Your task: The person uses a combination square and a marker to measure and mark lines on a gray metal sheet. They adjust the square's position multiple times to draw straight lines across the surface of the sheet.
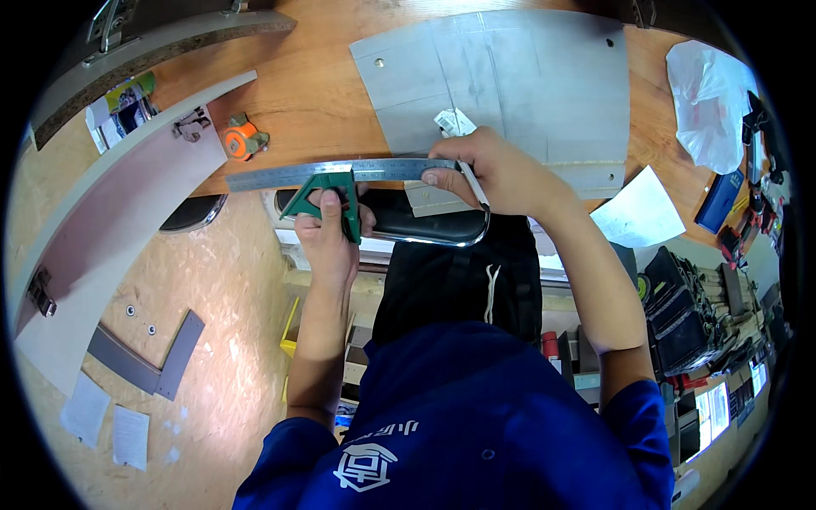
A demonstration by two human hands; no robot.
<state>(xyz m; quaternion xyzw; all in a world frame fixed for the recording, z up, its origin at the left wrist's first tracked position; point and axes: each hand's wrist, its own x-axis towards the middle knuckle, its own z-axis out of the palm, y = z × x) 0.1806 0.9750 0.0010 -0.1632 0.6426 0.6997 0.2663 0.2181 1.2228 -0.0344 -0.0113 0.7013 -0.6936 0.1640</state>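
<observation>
Head view: left hand (330, 231) raised, thumb up the green square head (327, 197), fingers clamped round it. One steel rule (340, 172) running through that grip, reaching right to right hand (489, 174), bent at wrist, pinching one pen (474, 185). One grey metal sheet (510, 76) just beyond. One orange tape measure (243, 139) left.

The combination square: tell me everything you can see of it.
The combination square has a long, grey, graduated metal blade and a green triangular head with an open middle. The blade lies nearly level across the front edge of the wooden bench, running from near the orange tape measure to the grey metal sheet. The left hand grips the green head from below, thumb along it. The right hand presses fingertips on the blade's right end while holding a thin marking tool.
</observation>
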